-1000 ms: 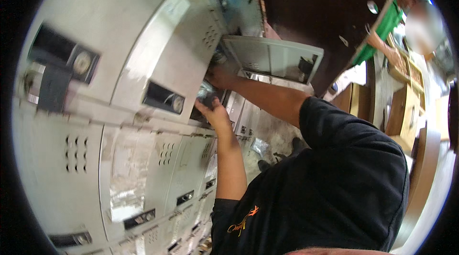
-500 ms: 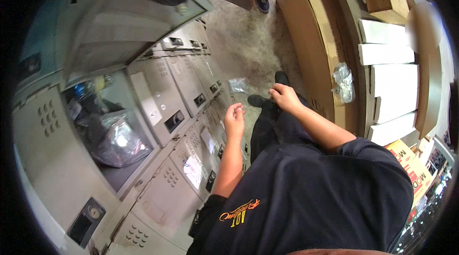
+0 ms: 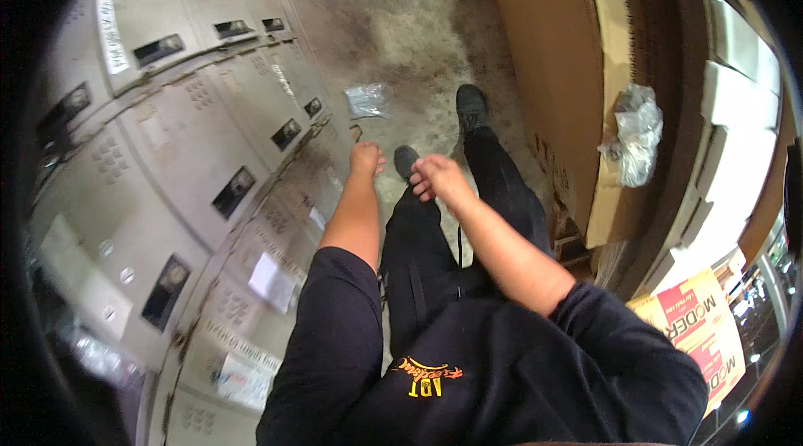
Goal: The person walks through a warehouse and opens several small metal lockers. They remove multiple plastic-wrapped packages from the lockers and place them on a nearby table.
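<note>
My left hand [image 3: 366, 160] hangs in front of me beside the grey metal lockers [image 3: 180, 145], its fingers loosely curled in with nothing seen in them. To its right, my right hand [image 3: 442, 180] is held over my legs, fingers bent but slightly apart, and no object shows there. Neither hand touches a locker. A flat clear plastic packet [image 3: 366, 100] lies on the concrete floor beyond my left hand. At the lower left, crumpled clear plastic [image 3: 100, 358] shows by the lockers, partly cut off by the rim.
A tall brown cardboard box [image 3: 544, 53] stands along the right, with crumpled clear plastic [image 3: 637, 136] on its edge. Stacked white boxes [image 3: 736, 145] and a yellow-and-red carton [image 3: 686, 320] are farther right. The concrete floor [image 3: 401, 19] runs ahead between lockers and cardboard.
My view has moved forward along the lockers; the open locker door has left the picture. Both hands appear farther left, and the floor packet looks nearer. Another person's feet are out of view.
</note>
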The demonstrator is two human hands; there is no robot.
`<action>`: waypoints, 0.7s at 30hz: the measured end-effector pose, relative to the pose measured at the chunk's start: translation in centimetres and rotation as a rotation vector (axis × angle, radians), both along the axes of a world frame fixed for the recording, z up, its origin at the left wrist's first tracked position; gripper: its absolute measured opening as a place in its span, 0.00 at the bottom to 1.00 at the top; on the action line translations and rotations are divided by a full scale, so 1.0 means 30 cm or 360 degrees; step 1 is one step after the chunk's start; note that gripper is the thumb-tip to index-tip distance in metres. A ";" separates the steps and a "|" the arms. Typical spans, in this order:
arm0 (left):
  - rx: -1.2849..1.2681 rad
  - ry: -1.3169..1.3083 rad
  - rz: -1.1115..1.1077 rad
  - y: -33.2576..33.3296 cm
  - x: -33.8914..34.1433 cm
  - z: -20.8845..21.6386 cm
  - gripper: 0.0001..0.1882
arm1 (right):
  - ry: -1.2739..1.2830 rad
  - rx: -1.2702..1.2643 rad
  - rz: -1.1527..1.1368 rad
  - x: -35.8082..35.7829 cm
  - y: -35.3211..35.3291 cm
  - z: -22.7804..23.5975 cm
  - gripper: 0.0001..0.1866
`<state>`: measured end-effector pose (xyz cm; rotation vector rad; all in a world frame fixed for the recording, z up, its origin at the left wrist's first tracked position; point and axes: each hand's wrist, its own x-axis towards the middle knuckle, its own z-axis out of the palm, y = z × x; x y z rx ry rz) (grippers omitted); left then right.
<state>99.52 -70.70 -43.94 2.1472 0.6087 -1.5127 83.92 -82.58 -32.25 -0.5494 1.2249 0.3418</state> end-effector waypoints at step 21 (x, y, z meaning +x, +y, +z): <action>0.0404 -0.0547 -0.1021 0.001 0.066 -1.163 0.33 | 0.0075 -0.0200 0.0346 -0.314 0.252 -0.312 0.09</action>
